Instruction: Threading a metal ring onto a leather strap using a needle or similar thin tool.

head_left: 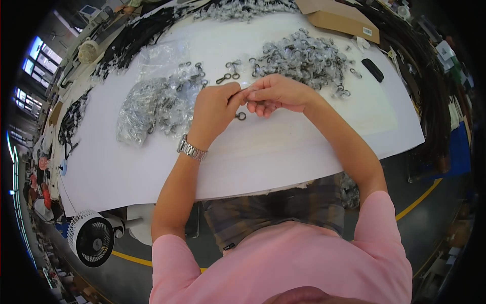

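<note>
My left hand, with a metal watch on its wrist, meets my right hand over the white table top. Thumbs and fingers of both are pinched together at one spot, and what they hold is too small and covered to make out. A dark metal ring shows just under the left hand's fingers; I cannot tell whether it is held or lies on the table. Just beyond the hands lie loose dark metal hooks with rings. Past my right hand spreads a heap of similar pieces in clear wrapping.
A clear plastic bag of wrapped pieces lies left of my left hand. Black straps lie along the far left edge, dark strips along the right. A cardboard box and a small black object sit far right. A fan stands front left.
</note>
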### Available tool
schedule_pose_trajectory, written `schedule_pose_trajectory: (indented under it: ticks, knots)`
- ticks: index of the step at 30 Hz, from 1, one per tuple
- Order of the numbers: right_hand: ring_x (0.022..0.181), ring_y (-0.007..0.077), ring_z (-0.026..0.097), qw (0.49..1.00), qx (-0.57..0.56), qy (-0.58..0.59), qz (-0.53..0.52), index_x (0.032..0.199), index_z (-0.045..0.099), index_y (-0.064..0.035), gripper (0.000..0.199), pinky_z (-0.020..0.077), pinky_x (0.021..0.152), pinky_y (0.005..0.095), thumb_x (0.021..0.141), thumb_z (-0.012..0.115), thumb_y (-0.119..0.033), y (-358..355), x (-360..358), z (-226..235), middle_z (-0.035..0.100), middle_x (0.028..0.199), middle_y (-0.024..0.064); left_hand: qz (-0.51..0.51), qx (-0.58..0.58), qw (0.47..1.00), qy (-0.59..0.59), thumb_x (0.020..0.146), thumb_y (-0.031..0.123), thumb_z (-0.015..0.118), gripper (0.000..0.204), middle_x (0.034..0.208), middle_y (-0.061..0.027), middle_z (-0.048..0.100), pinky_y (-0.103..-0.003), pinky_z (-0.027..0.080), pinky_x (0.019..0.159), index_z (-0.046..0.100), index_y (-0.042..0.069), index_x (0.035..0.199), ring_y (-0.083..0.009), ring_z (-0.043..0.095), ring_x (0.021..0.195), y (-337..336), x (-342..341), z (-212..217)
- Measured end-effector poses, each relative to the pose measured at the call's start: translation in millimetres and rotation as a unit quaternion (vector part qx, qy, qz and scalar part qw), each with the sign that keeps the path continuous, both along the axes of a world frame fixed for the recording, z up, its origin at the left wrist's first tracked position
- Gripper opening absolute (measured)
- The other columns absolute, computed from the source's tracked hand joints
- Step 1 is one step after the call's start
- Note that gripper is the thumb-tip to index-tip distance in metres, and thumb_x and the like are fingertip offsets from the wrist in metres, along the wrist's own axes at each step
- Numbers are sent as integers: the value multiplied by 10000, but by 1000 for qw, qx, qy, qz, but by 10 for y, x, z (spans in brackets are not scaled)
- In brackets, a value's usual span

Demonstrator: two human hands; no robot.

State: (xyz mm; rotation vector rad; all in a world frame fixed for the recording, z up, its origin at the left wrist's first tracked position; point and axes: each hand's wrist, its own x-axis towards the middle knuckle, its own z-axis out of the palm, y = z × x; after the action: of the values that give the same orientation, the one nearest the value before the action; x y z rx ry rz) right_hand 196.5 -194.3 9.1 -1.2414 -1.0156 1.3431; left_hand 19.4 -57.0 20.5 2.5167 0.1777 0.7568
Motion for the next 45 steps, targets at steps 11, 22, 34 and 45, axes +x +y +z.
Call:
schedule_pose_trajectory:
  ticks: [11, 22, 34, 45]
  knots:
    - [765, 159, 738, 997, -19, -60, -48, 958, 688, -53, 195, 589, 701, 290, 995, 611, -228, -197, -13, 2, 759, 898, 105, 5, -212, 977, -16, 968, 136, 662, 152, 676, -30, 643, -248, 372, 519, 690, -7, 924, -63, 496, 556, -208, 199, 84]
    - [724, 70, 574, 965, 118, 115, -202, 1026, 775, -60, 252, 475, 684, 223, 980, 707, -298, 65, -169, -281, 695, 851, -9, -65, -451, 890, -25, 1045, 159, 606, 299, 810, 23, 658, -194, 252, 403, 651, -46, 1258, -1, 360, 461, -171, 234, -299]
    - [697, 132, 615, 964, 130, 106, -207, 1186, 714, 18, 407, 529, 747, 283, 1044, 583, -341, -107, -214, -87, 721, 1003, 74, -137, -592, 791, 66, 1043, 180, 613, 180, 855, 2, 661, -186, 311, 467, 659, 6, 1041, -22, 433, 526, -139, 191, -160]
    - [984, 148, 697, 959, 109, 89, -245, 1191, 701, 8, 397, 530, 946, 296, 1065, 568, -344, -147, -245, -144, 735, 1101, 79, -85, -464, 878, 86, 977, 110, 684, 272, 931, -88, 730, -176, 338, 476, 656, -47, 1197, -21, 432, 536, -136, 83, -77]
